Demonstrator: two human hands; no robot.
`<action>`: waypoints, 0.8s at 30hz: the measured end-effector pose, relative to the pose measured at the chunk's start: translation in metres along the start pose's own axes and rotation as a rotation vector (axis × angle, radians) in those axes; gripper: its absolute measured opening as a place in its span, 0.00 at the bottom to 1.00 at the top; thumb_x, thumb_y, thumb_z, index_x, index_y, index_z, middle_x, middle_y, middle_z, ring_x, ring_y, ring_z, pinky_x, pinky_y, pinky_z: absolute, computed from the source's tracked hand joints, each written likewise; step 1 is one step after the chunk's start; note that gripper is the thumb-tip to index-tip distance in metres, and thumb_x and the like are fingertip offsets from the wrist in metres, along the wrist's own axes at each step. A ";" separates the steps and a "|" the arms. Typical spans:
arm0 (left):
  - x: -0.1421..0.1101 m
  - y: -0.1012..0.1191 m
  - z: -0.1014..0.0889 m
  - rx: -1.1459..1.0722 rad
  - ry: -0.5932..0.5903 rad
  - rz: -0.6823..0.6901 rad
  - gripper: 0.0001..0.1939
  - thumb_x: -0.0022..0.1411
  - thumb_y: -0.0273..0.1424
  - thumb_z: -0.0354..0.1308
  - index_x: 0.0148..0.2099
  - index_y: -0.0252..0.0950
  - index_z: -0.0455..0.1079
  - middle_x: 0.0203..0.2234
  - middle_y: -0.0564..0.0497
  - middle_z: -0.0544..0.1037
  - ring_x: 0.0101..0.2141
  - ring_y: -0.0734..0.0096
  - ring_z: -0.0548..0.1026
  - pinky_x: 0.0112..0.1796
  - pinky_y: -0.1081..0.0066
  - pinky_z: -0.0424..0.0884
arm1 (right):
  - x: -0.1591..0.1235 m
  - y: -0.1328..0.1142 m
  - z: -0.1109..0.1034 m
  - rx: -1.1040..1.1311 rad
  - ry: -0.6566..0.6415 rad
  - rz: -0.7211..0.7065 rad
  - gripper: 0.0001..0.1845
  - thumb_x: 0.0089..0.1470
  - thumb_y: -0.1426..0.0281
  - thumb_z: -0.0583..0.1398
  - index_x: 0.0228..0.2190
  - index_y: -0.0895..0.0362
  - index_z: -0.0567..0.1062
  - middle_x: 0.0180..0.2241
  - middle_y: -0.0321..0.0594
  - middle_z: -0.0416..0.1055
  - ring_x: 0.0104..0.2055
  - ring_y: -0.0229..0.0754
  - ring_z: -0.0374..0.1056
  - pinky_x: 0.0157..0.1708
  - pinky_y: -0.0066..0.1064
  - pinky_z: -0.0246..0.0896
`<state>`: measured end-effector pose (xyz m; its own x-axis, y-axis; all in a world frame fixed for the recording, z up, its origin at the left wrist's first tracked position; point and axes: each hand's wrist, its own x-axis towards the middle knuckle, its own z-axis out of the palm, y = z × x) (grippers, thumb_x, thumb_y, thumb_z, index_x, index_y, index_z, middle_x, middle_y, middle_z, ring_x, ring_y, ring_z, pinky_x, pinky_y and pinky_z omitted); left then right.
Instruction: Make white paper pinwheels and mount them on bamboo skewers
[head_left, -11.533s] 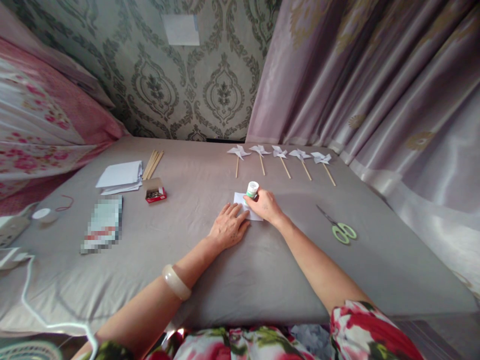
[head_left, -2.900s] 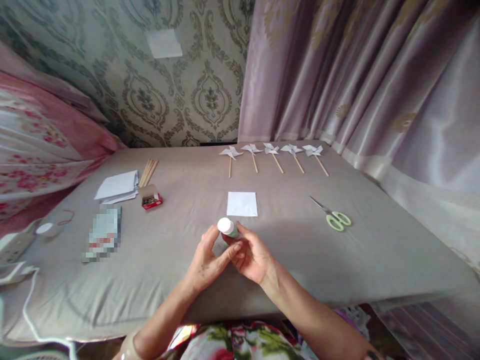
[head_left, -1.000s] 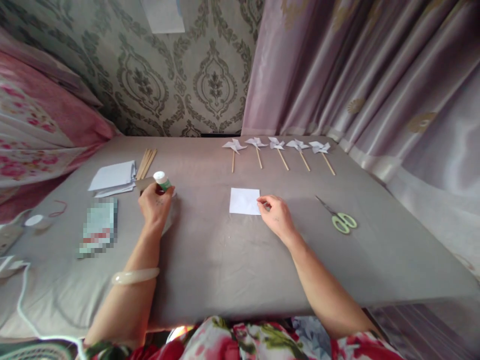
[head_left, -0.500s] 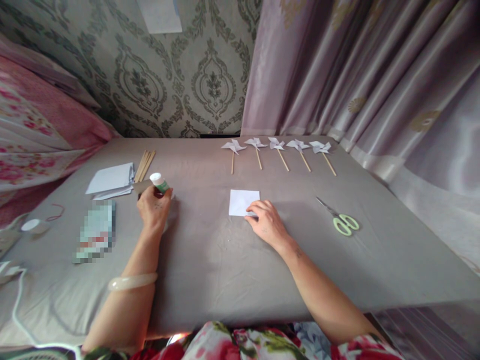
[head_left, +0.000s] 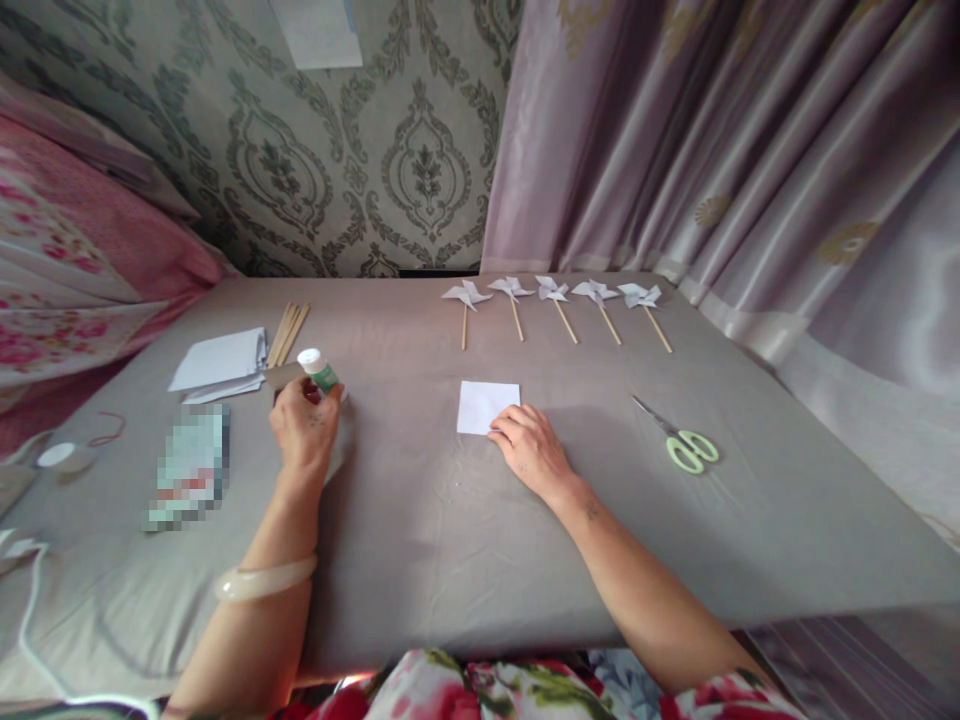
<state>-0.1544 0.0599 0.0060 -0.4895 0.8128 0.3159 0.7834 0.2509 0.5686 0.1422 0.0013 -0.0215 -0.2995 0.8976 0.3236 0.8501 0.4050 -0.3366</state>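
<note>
My left hand (head_left: 304,425) is closed round a glue stick (head_left: 322,373) with a white cap and a green label, tilted above the table. Partly hidden behind that hand is a flat brownish piece (head_left: 280,376) that I cannot make out. A square of white paper (head_left: 478,406) lies flat in the middle of the table. At its lower right corner, my right hand (head_left: 534,448) has thumb and fingers pinched together on the paper.
Several paper pinwheels (head_left: 553,289) on sticks lie in a row at the back. Green-handled scissors (head_left: 684,448) rest at right. On the left are a stack of white paper (head_left: 219,363), wooden sticks (head_left: 287,335), a blurred packet (head_left: 191,465) and a white cable (head_left: 30,625).
Both hands have hardly moved. The fingers of my right hand have closed slightly at the paper's corner, and the glue stick stays in my left hand.
</note>
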 end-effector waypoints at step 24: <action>-0.101 0.065 0.022 0.000 -0.600 0.965 0.09 0.61 0.28 0.56 0.44 0.37 0.72 0.40 0.47 0.76 0.43 0.64 0.73 0.44 0.67 0.71 | -0.006 -0.004 -0.017 -0.046 -0.183 -0.178 0.12 0.61 0.78 0.51 0.36 0.57 0.73 0.37 0.42 0.70 0.39 0.40 0.66 0.39 0.29 0.56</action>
<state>-0.0452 0.0055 -0.0054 0.5803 0.7876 0.2073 0.7344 -0.6161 0.2849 0.1481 -0.0086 -0.0073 -0.5161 0.8311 0.2071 0.7945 0.5549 -0.2467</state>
